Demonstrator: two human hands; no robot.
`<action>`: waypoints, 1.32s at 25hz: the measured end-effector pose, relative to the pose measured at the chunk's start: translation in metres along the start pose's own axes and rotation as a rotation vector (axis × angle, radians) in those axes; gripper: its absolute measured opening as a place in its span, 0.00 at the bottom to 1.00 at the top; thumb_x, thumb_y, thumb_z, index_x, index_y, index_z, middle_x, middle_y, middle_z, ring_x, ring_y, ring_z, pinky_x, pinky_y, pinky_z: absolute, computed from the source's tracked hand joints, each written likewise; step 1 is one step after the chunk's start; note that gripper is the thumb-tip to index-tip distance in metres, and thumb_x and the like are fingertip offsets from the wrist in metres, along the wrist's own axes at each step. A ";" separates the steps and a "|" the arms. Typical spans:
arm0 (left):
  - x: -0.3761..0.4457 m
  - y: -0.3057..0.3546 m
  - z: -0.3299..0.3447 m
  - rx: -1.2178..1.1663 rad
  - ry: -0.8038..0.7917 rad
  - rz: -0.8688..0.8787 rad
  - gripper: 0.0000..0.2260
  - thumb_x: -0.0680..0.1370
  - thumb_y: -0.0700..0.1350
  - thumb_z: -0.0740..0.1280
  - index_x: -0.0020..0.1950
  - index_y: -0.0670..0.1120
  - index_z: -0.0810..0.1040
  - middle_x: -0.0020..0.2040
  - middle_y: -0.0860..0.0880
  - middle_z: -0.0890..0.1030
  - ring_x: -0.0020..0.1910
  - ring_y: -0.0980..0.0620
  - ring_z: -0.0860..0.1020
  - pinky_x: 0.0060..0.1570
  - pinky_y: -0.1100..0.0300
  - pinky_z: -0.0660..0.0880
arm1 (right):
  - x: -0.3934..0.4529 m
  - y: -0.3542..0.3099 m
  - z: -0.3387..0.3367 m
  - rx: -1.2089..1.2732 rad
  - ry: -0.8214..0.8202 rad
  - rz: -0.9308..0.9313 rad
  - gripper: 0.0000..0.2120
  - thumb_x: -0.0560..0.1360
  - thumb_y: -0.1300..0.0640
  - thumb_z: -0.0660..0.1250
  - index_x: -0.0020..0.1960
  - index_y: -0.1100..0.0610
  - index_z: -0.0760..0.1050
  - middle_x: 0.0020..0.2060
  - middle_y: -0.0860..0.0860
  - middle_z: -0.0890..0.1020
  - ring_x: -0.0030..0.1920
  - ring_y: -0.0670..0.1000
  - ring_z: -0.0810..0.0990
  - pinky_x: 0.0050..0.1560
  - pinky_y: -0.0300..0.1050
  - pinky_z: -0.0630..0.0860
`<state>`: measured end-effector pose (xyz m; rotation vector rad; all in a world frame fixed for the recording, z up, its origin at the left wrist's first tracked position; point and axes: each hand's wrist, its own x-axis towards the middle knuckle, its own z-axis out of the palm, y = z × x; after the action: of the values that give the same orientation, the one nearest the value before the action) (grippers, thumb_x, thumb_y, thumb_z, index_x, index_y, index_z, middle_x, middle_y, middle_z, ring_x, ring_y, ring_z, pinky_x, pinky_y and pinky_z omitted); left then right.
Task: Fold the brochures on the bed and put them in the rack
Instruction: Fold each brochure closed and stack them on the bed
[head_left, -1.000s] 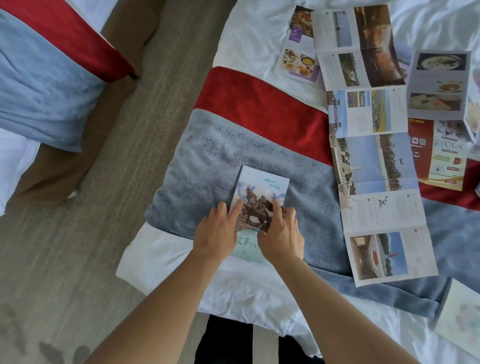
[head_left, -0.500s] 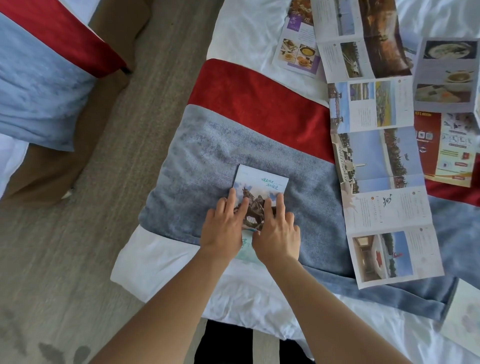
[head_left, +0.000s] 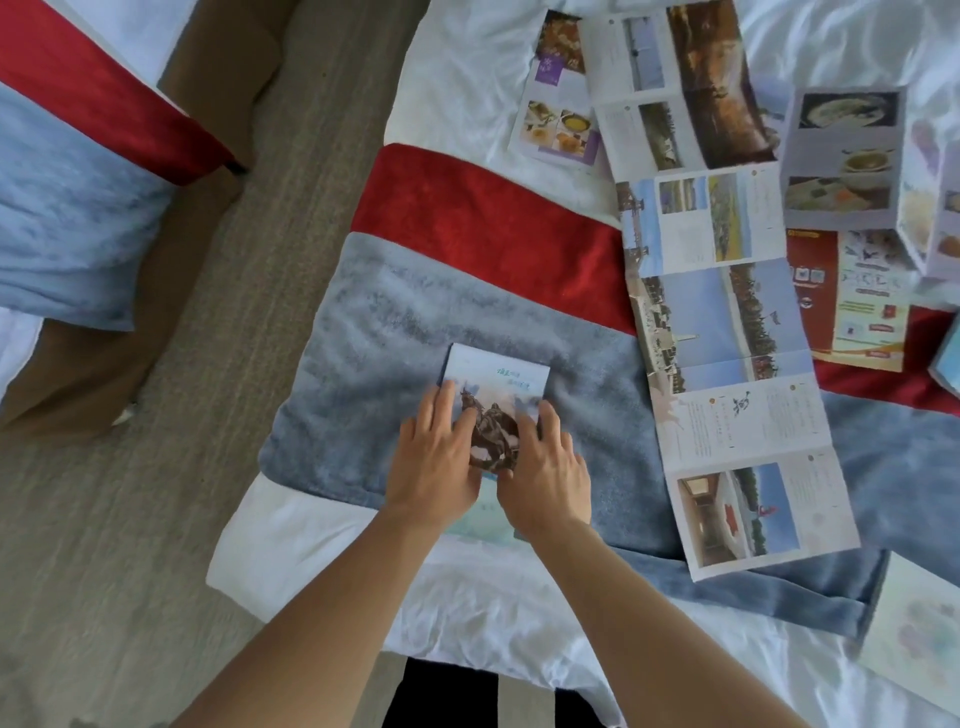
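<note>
A folded brochure (head_left: 496, 379) with a horse-rider picture lies on the grey-blue band of the bed runner (head_left: 374, 364). My left hand (head_left: 441, 462) and my right hand (head_left: 545, 467) press flat on its lower half, side by side, fingers straight. A long unfolded brochure (head_left: 727, 338) stretches along the bed to the right. Further right lie a food brochure (head_left: 841, 156) and a red-and-yellow one (head_left: 852, 296). A purple food brochure (head_left: 558, 104) lies at the top. No rack is in view.
The runner's red band (head_left: 493, 208) crosses the white bed sheet (head_left: 467, 78). A pale sheet (head_left: 919, 639) lies at the bed's lower right. To the left are carpet floor (head_left: 234, 312) and a second bed (head_left: 67, 156) with a like runner.
Both hands have slid a little up the folded brochure, pressing it flat. The brochure stays in place on the runner.
</note>
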<state>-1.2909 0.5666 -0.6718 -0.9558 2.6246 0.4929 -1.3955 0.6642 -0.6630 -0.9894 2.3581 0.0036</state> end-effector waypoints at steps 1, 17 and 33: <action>0.004 0.010 -0.004 -0.032 0.010 0.005 0.29 0.74 0.53 0.69 0.72 0.48 0.66 0.78 0.42 0.58 0.77 0.42 0.56 0.67 0.48 0.64 | -0.001 0.009 -0.006 0.016 0.015 -0.007 0.33 0.74 0.53 0.70 0.75 0.51 0.60 0.78 0.53 0.56 0.67 0.57 0.70 0.62 0.51 0.72; 0.042 0.219 0.021 -0.290 -0.145 0.078 0.23 0.76 0.49 0.69 0.70 0.50 0.70 0.59 0.48 0.74 0.59 0.45 0.75 0.49 0.50 0.77 | -0.009 0.235 -0.081 0.036 0.109 0.149 0.33 0.77 0.48 0.66 0.78 0.49 0.56 0.81 0.54 0.53 0.78 0.57 0.53 0.72 0.58 0.61; 0.014 0.258 0.036 -0.469 -0.276 -0.128 0.39 0.77 0.32 0.62 0.81 0.57 0.50 0.58 0.48 0.66 0.46 0.51 0.72 0.43 0.60 0.74 | -0.013 0.309 -0.073 0.046 0.080 0.303 0.37 0.72 0.52 0.71 0.74 0.49 0.55 0.75 0.55 0.60 0.69 0.62 0.67 0.67 0.61 0.68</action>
<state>-1.4658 0.7597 -0.6543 -1.0868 2.2238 1.1499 -1.6278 0.8814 -0.6611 -0.6129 2.5482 0.0271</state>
